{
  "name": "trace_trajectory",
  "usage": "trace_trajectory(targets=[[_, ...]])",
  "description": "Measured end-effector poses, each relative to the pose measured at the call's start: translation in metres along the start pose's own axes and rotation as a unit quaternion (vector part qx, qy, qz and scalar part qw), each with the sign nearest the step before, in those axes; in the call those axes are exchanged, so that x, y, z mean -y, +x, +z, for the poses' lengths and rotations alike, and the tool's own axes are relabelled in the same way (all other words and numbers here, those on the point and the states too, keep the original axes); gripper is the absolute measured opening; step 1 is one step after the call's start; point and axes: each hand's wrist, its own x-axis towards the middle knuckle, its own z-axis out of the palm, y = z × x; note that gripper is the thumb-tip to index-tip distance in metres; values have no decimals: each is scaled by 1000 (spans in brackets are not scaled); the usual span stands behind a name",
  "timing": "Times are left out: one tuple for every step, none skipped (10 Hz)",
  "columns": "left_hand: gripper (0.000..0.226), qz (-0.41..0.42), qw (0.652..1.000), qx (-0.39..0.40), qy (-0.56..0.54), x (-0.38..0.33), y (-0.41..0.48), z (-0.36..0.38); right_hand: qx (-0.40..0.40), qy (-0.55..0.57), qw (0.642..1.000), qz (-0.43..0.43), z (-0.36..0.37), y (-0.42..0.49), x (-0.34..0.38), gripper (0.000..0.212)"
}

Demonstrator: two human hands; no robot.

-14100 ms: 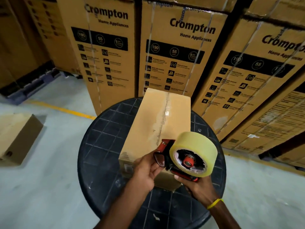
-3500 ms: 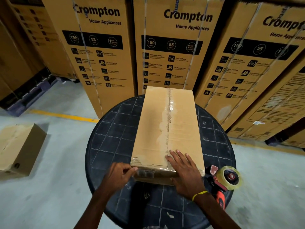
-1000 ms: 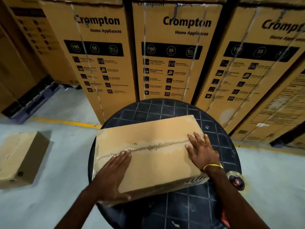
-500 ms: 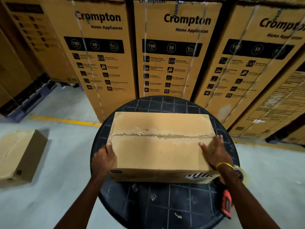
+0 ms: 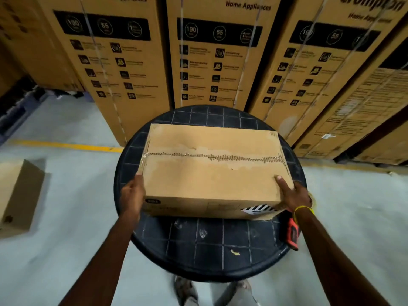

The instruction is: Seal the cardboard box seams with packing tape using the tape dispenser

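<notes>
A brown cardboard box lies crosswise on a round black table, its taped centre seam running left to right across the top. My left hand grips the box's left end near the front corner. My right hand grips the right end, thumb on the top face. The tape dispenser lies on the table's right edge under my right wrist; only its orange handle shows, and the tape roll is hidden.
Tall printed appliance cartons stand in a row just behind the table. A smaller cardboard box sits on the grey floor at the left. A yellow floor line runs behind it. My shoes show under the table.
The box was turned from lengthwise to crosswise on the table. Both hands slid from its top to its two ends, and the box has shifted slightly towards me. The dispenser stayed put.
</notes>
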Motion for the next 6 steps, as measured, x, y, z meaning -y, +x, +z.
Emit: trace_trajectory(targets=[[49, -56, 987, 121, -93, 0, -14, -11, 19, -10, 1000, -1, -3, -7, 5, 71], [69, -23, 989, 143, 22, -8, -21, -22, 42, -64, 997, -22, -9, -18, 14, 74], [73, 84, 986, 44, 138, -16, -31, -35, 24, -133, 984, -116, -16, -38, 22, 62], [73, 166, 965, 17, 204, -27, -61, -41, 23, -193, 956, -220, -28, -61, 29, 68], [72, 264, 922, -8, 284, -52, -96, -32, -35, -251, 905, -343, -37, -80, 48, 74], [68, 414, 861, -37, 294, -86, -142, -11, -91, -260, 856, -438, -53, -105, 82, 74]])
